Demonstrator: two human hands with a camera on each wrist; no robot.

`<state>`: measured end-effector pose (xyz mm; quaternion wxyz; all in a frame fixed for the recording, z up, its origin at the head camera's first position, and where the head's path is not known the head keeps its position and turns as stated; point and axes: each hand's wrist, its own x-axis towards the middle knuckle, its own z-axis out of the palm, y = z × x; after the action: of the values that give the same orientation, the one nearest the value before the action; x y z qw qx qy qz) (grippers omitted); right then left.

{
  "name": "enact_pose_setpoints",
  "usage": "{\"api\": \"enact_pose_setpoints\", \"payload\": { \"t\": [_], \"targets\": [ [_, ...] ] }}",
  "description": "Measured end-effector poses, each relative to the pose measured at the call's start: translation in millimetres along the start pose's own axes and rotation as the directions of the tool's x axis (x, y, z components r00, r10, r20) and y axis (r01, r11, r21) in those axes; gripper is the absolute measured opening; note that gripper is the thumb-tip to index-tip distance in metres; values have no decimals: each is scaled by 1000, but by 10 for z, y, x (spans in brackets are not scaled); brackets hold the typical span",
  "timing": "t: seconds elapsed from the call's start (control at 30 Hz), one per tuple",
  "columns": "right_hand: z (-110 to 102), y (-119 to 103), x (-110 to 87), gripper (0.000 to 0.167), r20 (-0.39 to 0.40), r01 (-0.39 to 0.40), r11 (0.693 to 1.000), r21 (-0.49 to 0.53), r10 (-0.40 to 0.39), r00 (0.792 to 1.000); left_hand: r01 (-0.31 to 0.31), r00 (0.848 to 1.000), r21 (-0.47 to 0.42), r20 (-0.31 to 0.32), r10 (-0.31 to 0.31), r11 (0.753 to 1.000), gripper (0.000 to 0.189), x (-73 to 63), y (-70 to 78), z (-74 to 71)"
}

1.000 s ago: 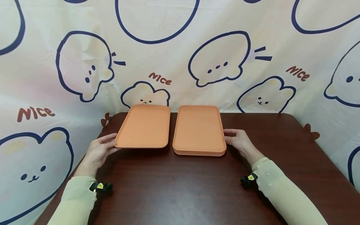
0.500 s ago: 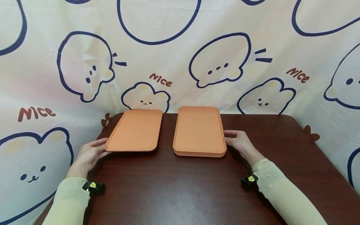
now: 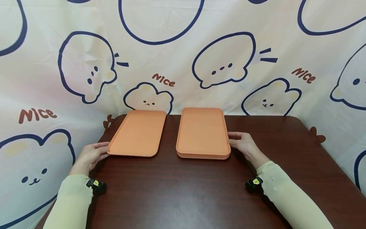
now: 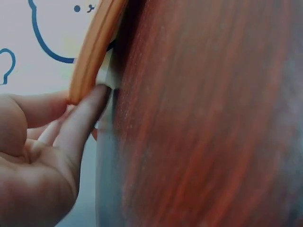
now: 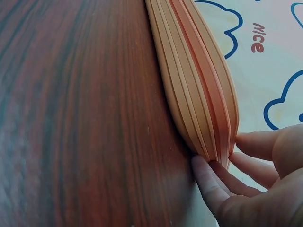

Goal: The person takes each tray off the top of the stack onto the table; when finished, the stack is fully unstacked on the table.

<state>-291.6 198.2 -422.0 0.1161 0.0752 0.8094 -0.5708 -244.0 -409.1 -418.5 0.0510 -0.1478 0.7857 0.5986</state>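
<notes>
At the left side of the table, my left hand (image 3: 89,157) pinches the near-left corner of a single orange rectangular tray (image 3: 137,133) with a low raised rim. In the left wrist view the tray's edge (image 4: 92,52) sits between thumb and fingers, close over the table. To the right lies a neat stack of several like trays (image 3: 203,133), separated from the single one by a strip of table. My right hand (image 3: 246,147) touches the stack's right side. Its spread fingertips rest along the layered rims (image 5: 201,90) in the right wrist view, one tray redder than the others.
Dark brown wooden table (image 3: 183,190) with rounded far corners. Behind and beside it hangs a pale curtain (image 3: 177,57) printed with cartoon bears. Each sleeved wrist wears a black strapped device (image 3: 98,187).
My left hand has carried the single tray left and a little toward me, down toward the table, widening the gap to the stack. The right hand and the stack have stayed put.
</notes>
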Motion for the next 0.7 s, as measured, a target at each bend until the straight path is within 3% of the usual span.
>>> {"api": "enact_pose_setpoints", "payload": {
  "t": [0.1,0.27,0.53,0.7],
  "targets": [
    [-12,9,1,51,6,7,1000,5,-7,1000,-16,999,141,-29,20,990,57,7,22,21],
    [-35,26,3,51,11,14,1000,8,-15,1000,-39,996,316,-62,62,948,51,34,69,68],
    [-69,16,-6,53,14,12,1000,7,-12,1000,-30,996,379,-62,57,925,52,29,145,93],
    [-91,-57,-33,51,6,35,998,61,-35,999,-45,989,342,-120,91,939,56,-58,280,210]
  ]
}}
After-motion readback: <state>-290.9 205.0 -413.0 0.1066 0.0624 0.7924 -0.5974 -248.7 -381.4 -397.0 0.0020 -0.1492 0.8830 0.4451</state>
